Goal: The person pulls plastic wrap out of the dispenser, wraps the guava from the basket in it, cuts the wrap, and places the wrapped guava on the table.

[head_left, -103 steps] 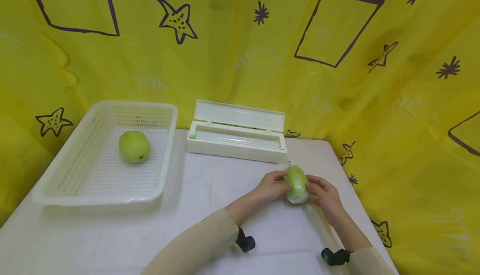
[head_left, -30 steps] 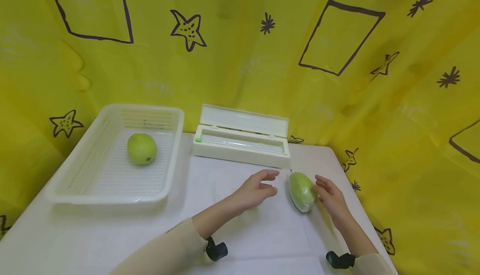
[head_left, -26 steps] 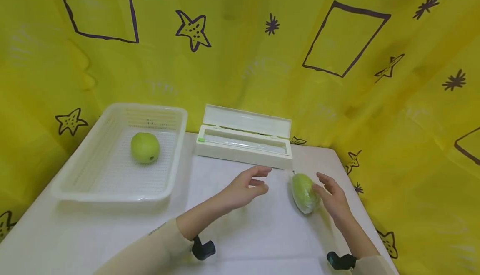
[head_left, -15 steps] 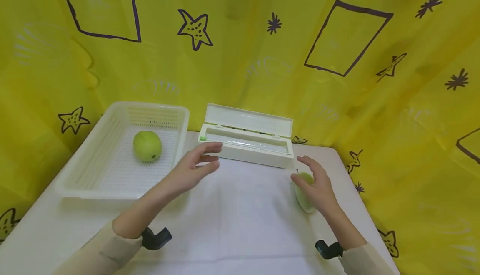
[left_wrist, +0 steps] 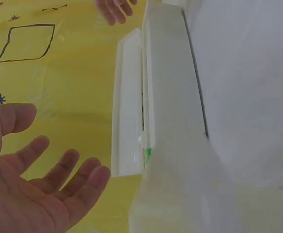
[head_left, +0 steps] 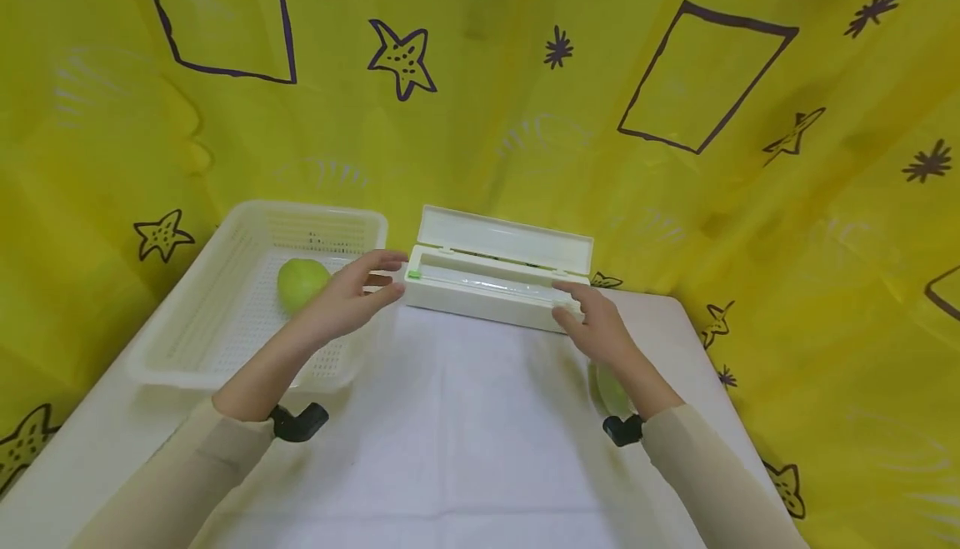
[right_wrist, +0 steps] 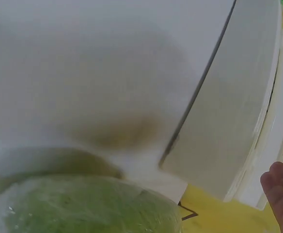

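A white cling film dispenser (head_left: 480, 306) lies at the back of the table, its lid (head_left: 506, 238) tipped up and a roll of clear film inside. A green slider (head_left: 415, 275) sits at its left end. My left hand (head_left: 347, 297) hovers near that end, fingers spread and holding nothing; the left wrist view shows the palm (left_wrist: 30, 204) beside the raised lid. My right hand (head_left: 597, 326) is at the dispenser's right end, also with nothing in its grasp. A green fruit wrapped in clear film (right_wrist: 88, 206) lies below my right wrist, partly hidden in the head view.
A white plastic basket (head_left: 142, 374) stands on the left, with an unwrapped green fruit (head_left: 300, 282) in it, partly behind my left hand. White cloth (head_left: 450, 424) covers the table. A yellow patterned curtain (head_left: 480, 141) hangs right behind the dispenser.
Both hands were holding the wrapped fruit, then let go of it. My left hand has moved left to the dispenser's left end; my right hand has moved up and left to its right end.
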The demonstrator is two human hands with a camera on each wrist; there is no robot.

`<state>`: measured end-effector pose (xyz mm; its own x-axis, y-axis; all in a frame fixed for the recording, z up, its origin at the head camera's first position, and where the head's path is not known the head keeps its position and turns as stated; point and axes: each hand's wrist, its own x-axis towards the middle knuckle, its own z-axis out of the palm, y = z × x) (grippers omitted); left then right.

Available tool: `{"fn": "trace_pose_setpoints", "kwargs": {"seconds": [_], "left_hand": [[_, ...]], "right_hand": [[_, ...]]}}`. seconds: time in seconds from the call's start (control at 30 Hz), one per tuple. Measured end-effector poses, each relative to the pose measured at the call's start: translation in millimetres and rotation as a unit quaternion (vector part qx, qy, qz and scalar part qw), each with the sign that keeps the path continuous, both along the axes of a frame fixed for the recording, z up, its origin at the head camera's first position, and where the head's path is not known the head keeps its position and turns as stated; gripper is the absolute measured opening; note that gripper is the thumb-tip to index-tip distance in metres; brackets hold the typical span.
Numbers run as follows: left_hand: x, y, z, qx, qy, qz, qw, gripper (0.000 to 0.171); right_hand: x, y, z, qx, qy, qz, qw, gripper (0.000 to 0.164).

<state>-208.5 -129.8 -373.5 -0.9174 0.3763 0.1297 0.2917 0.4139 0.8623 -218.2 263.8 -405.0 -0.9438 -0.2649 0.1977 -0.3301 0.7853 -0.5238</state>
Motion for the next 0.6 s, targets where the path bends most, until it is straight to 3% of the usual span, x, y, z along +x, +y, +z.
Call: {"fn": "trace_pose_setpoints", "kwargs": {"seconds": [0.13,0.27,0.47,0.6], "left_hand": [[-20.8,16.2,7.0,-0.086,0.041,-0.034,0.9948,0.049],[-47.4,28.8,11.6,-0.190,0.086,-0.046,0.9768,0.042],[-82.7,54.2,14.5,-0.305,0.049,-0.075,0.9482,0.040],[-93.6,72.6,6.6,-0.373,0.034,-0.094,0.9226,0.042]], "right_hand": [[-22.8,6.9,2.4,0.067,-0.024,-0.011,0.997,0.042],[-39.3,10.4,5.1,0.121,-0.037,-0.003,0.992,0.037],[-51.1,10.8,3.8,0.156,-0.065,0.006,0.986,0.035],[-50.7,11.4,0.3,0.165,-0.069,0.004,0.984,0.034]]}}
